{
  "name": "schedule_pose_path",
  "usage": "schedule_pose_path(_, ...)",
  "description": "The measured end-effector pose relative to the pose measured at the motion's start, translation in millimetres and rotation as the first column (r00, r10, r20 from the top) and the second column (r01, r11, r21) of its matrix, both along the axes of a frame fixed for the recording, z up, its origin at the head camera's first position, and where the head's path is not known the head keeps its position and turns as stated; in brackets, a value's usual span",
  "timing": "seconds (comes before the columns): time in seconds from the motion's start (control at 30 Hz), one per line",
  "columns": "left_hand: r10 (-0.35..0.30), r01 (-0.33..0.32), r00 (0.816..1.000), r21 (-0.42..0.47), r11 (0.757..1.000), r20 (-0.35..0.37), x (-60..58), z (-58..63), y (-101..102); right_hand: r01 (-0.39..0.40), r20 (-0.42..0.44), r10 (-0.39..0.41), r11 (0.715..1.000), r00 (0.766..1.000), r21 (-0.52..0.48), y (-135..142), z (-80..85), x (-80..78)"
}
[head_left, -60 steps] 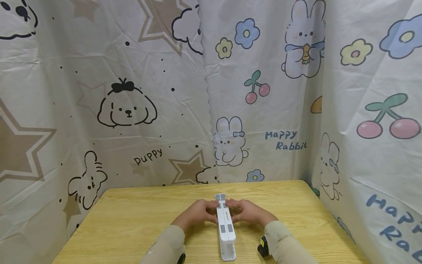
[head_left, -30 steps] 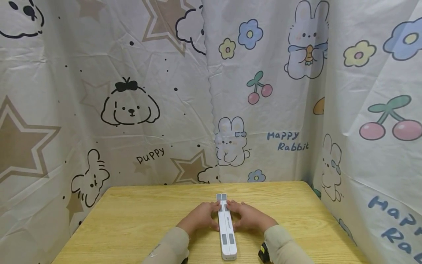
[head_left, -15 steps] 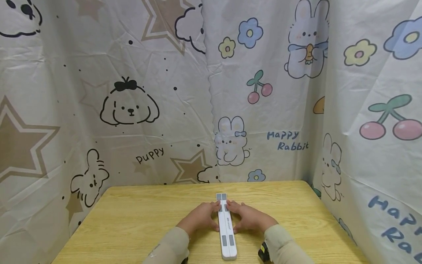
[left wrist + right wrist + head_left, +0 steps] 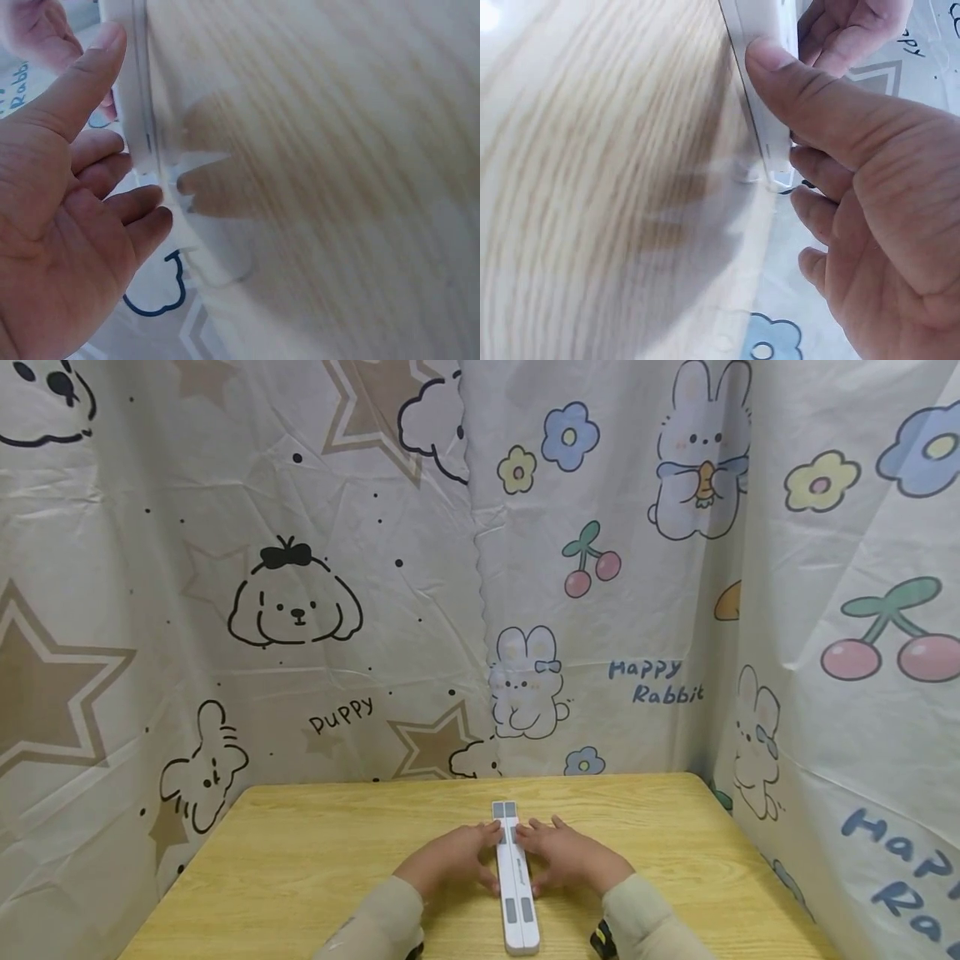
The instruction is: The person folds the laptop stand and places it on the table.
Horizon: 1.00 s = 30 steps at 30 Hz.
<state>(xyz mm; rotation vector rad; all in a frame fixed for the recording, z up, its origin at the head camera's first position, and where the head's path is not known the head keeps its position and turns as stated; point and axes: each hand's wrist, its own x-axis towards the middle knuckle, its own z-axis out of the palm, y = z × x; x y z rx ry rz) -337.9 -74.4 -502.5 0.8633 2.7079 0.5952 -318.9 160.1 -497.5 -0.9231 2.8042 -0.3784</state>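
Note:
A folded white laptop stand (image 4: 514, 872) with grey pads lies lengthwise on the wooden table (image 4: 315, 860), its two long bars side by side. At its left side is my left hand (image 4: 456, 856), fingertips by the edge near the far pads and thumb nearer me. My right hand (image 4: 576, 857) mirrors it on the right side. In the left wrist view, the left thumb meets the stand's edge (image 4: 133, 82) and the other fingers are loosely bent. The right wrist view has the right thumb against the stand's side (image 4: 761, 112), its other fingers relaxed below; the index fingertip is hidden.
A patterned curtain (image 4: 420, 610) with cartoon animals stands behind the table and along both sides. Bare wood surrounds the stand on the left and right. Black wrist straps (image 4: 602, 937) show at the sleeves.
Two seconds ago the stand's near end was tilted up with a gap below; by one second ago it lay flat and folded. Since then both hands have eased slightly outward from it.

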Motion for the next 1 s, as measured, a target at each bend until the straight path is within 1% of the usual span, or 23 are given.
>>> schedule_pose_path(0.07, -0.003, 0.003, 1.0, 0.004, 1.0, -0.003, 3.0, 1.8, -2, -0.017, -0.025, 0.018, 1.0, 1.0, 0.026, -1, 1.1, 3.4)
schedule_pose_path(0.13, -0.001, 0.001, 1.0, 0.029, 1.0, -0.008, 6.4, 4.6, -4, -0.035, -0.052, 0.036, 0.999, 0.998, 0.026, -1, 3.9, 7.4)
schedule_pose_path(0.2, 0.002, 0.0, 0.999, 0.04, 0.999, -0.036, 9.2, 7.1, -3, -0.046, -0.089, 0.049, 0.999, 0.995, 0.027, 0, 7.5, 12.0)
schedule_pose_path(0.3, -0.011, 0.015, 0.995, 0.046, 0.999, -0.103, 14.7, 10.8, 0, -0.05, -0.167, 0.053, 0.999, 0.985, 0.02, 3, 13.1, 19.5)
schedule_pose_path(0.43, -0.03, 0.028, 0.982, -0.013, 1.0, -0.188, 25.7, 13.4, 4, -0.041, -0.292, 0.043, 0.999, 0.955, 0.014, 7, 14.7, 30.0)
schedule_pose_path(0.5, -0.03, 0.022, 0.976, -0.039, 0.999, -0.216, 33.4, 14.0, 5, -0.038, -0.333, 0.037, 0.999, 0.942, 0.003, 8, 13.4, 35.8)
schedule_pose_path(0.6, -0.04, 0.026, 0.958, -0.055, 0.998, -0.285, 46.0, 15.0, 2, -0.042, -0.382, 0.034, 0.999, 0.924, -0.014, 10, 9.5, 44.0)
schedule_pose_path(0.67, -0.049, 0.031, 0.942, -0.057, 0.998, -0.332, 53.9, 14.5, -1, -0.056, -0.426, 0.04, 0.998, 0.904, -0.025, 12, 7.3, 48.6)
schedule_pose_path(0.73, -0.049, 0.032, 0.929, -0.054, 0.998, -0.366, 61.2, 14.8, -5, -0.073, -0.482, 0.04, 0.996, 0.875, -0.05, 14, 5.5, 52.8)
schedule_pose_path(0.83, -0.039, 0.021, 0.921, -0.052, 0.998, -0.387, 70.2, 14.9, -10, -0.096, -0.566, 0.027, 0.991, 0.824, -0.092, 20, 4.2, 58.5)
schedule_pose_path(0.9, -0.029, 0.012, 0.921, -0.046, 0.999, -0.387, 75.1, 15.6, -14, -0.106, -0.606, 0.015, 0.988, 0.795, -0.115, 24, 3.8, 61.6)
schedule_pose_path(0.93, -0.026, 0.01, 0.92, -0.043, 0.999, -0.39, 76.8, 15.4, -17, -0.107, -0.617, 0.01, 0.987, 0.787, -0.121, 25, 4.0, 62.9)
schedule_pose_path(0.97, -0.021, 0.005, 0.923, -0.043, 0.999, -0.385, 78.5, 15.8, -19, -0.106, -0.621, 0.004, 0.986, 0.783, -0.127, 27, 4.1, 64.0)
schedule_pose_path(1.0, -0.017, 0.002, 0.922, -0.039, 0.999, -0.387, 80.2, 16.1, -22, -0.1, -0.619, 0.0, 0.987, 0.786, -0.127, 29, 4.3, 65.0)
